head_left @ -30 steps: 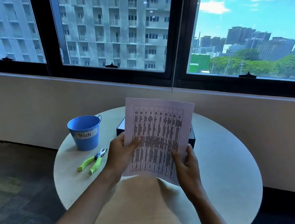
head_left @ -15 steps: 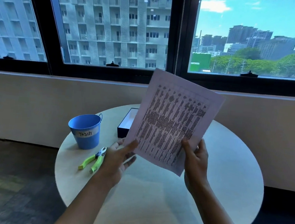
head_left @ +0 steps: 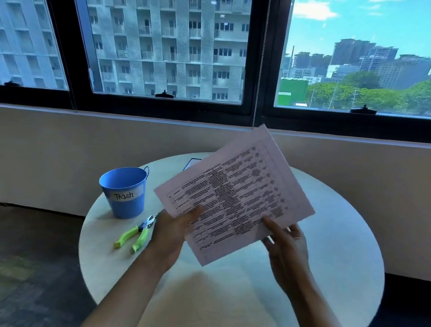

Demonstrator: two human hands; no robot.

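Furthest left of the hands stands a blue bucket [head_left: 124, 193] labelled "Trash", and between it and the left hand [head_left: 170, 233] lies a green-handled tool [head_left: 136, 233], just beside the wrist, handles pointing toward the person.

The left hand pinches the printed sheet [head_left: 235, 196] at its lower-left short edge, thumb flat on the printed face and fingers underneath. The sheet is held in the air over the round table [head_left: 344, 253], between and slightly beyond both hands. It is turned at a slant, so its long axis climbs from the left hand up and away to the right, with the far corner reaching toward the window sill. A dark box [head_left: 192, 162] peeks out behind its upper-left edge.

The right hand [head_left: 286, 250] pinches the lower long edge, one digit on the printed face and the others curled behind.

If the tool is wanted next, it lies left of the sheet and the left hand is much the nearer. The right hand would probably have to carry the sheet alone.
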